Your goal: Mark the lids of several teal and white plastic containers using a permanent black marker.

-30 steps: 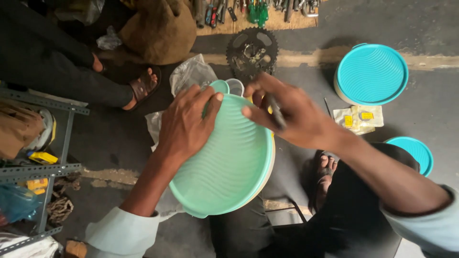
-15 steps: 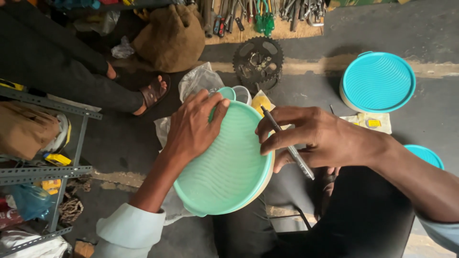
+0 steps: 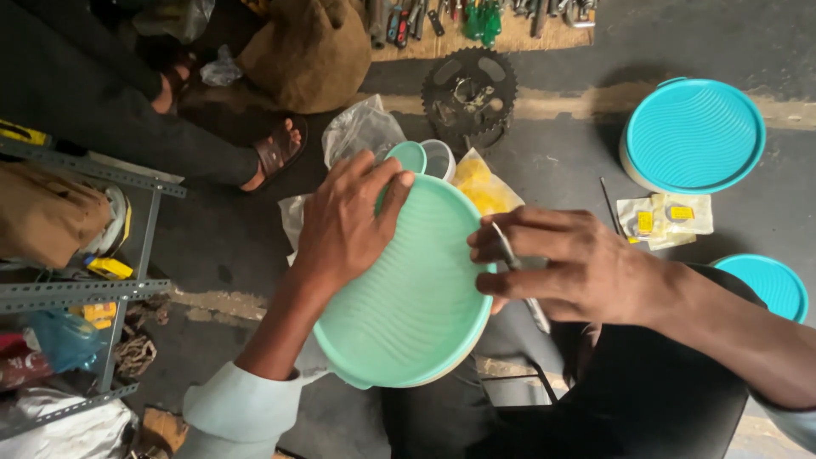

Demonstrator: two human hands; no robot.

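Mint-green ribbed round lid (image 3: 408, 297): held over the lap, between both hands. Since half a second ago it has tilted little; the grip reads as settled.

Left hand (image 3: 344, 225): spread flat on the lid's upper left, fingertips curled over the far rim, as before.

Right hand (image 3: 569, 263): clenched round a thin metal tool (image 3: 518, 276), now drawn in against the lid's right rim; a second ago it sat at the far rim.

Beyond the left fingertips: small green cup (image 3: 408, 157), clear cup (image 3: 439, 159), yellow packet (image 3: 480, 185), clear plastic bag (image 3: 361, 129), black sprocket (image 3: 469, 93).

Beyond the right hand: turquoise lidded tub (image 3: 693, 136), small sachets (image 3: 663, 219); another turquoise lid (image 3: 769, 285) beside the right forearm.
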